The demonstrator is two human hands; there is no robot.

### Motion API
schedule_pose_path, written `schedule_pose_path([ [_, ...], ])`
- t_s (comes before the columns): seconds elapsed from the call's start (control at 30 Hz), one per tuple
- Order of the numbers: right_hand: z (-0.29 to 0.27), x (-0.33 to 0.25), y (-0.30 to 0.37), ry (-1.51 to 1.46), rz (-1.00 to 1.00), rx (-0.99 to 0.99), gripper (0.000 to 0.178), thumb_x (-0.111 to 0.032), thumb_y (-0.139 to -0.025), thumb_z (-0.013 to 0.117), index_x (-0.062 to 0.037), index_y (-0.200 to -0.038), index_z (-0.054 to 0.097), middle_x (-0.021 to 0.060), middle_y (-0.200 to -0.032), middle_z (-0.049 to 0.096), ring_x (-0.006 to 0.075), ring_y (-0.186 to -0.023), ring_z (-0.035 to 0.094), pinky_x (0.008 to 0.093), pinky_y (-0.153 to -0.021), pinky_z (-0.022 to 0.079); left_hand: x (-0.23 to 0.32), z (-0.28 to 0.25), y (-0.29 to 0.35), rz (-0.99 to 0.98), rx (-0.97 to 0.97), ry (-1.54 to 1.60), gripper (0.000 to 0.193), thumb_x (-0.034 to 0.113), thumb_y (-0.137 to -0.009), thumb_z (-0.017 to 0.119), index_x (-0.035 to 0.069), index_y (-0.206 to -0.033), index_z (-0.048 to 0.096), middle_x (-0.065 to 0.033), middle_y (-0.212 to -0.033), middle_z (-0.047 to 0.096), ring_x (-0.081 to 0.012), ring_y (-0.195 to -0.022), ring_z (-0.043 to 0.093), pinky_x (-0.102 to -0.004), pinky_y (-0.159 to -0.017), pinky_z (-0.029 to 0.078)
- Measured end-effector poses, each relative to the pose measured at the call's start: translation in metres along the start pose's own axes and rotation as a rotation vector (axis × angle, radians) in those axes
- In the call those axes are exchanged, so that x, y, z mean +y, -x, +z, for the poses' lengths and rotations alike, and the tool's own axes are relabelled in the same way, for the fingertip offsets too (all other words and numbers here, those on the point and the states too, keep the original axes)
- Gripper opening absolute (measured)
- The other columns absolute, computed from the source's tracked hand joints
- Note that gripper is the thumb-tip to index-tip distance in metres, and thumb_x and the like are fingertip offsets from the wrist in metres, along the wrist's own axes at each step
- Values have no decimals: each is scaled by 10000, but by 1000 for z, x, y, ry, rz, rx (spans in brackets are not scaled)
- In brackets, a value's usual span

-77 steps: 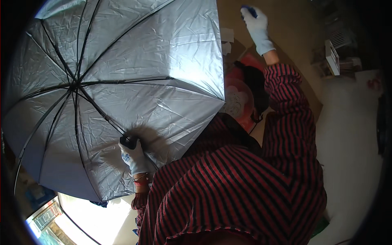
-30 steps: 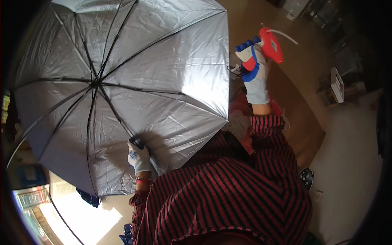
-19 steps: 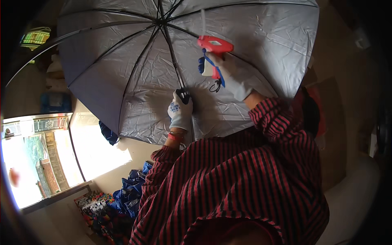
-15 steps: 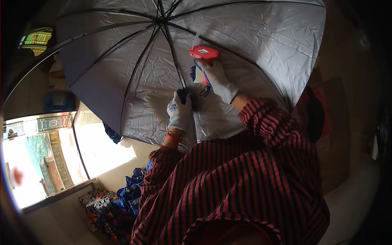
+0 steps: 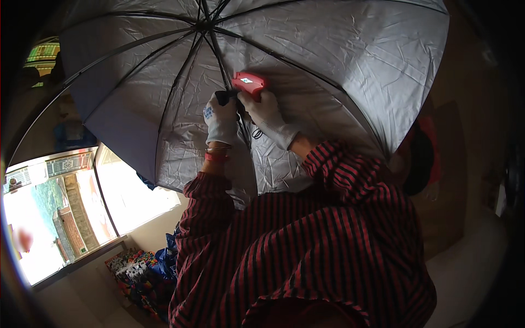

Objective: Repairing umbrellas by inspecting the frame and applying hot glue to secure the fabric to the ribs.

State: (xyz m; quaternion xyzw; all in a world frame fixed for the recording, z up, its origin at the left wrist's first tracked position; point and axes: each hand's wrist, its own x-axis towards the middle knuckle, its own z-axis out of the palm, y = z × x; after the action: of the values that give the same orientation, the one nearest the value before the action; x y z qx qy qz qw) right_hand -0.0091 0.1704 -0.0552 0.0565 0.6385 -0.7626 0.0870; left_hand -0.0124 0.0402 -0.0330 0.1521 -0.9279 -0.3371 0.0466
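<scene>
An open umbrella (image 5: 306,57) with a silver lining spreads before me, its inside turned toward me and its dark ribs meeting at the hub (image 5: 204,26). My gloved left hand (image 5: 221,121) is closed around the lower part of the black umbrella shaft (image 5: 219,57); a dark part at its fingertips is hard to make out. Close beside it, my gloved right hand (image 5: 266,116) grips a red pistol-shaped tool (image 5: 250,83) with a pale panel on its head. Most of the tool's handle is hidden by the fingers; a black loop (image 5: 257,133) hangs below.
A bright window (image 5: 60,213) is at the left. Below it lie a pile of colourful cloth (image 5: 136,273) and crumpled blue fabric (image 5: 165,259). Dark and red items (image 5: 424,156) sit past the umbrella's right edge.
Both hands have moved up and left. The red tool has come down and left, right next to my left hand and the shaft. The umbrella has shifted slightly left.
</scene>
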Motion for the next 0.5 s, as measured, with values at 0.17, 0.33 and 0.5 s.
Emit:
schedule_pose_path([
  [0.17, 0, 3, -4, 108, -78, 78, 349, -324, -835, 634, -26, -1016, 638, 152, -813, 675, 281, -736, 664, 380, -699, 498, 4, 1, -3, -64, -27, 85, 257, 251, -820, 611, 44, -954, 687, -180, -850, 691, -342, -799, 675, -407, -717, 513],
  [0.33, 2, 2, -1, 37, -121, 49, 318, -304, -849, 657, 13, -858, 647, 37, -632, 599, 110, -568, 573, 310, -545, 463, -16, 7, -13, -13, 26, 63, 216, 201, -827, 592, 42, -925, 700, -180, -815, 688, -342, -756, 674, -403, -693, 517],
  [0.5, -3, -6, 4, 44, -133, 23, 309, -298, -858, 650, 10, -871, 652, 30, -639, 600, 97, -576, 565, 296, -548, 459, -11, 7, -10, -59, 10, 133, 202, 188, -827, 596, 43, -916, 707, -165, -780, 690, -313, -730, 682, -384, -669, 517],
])
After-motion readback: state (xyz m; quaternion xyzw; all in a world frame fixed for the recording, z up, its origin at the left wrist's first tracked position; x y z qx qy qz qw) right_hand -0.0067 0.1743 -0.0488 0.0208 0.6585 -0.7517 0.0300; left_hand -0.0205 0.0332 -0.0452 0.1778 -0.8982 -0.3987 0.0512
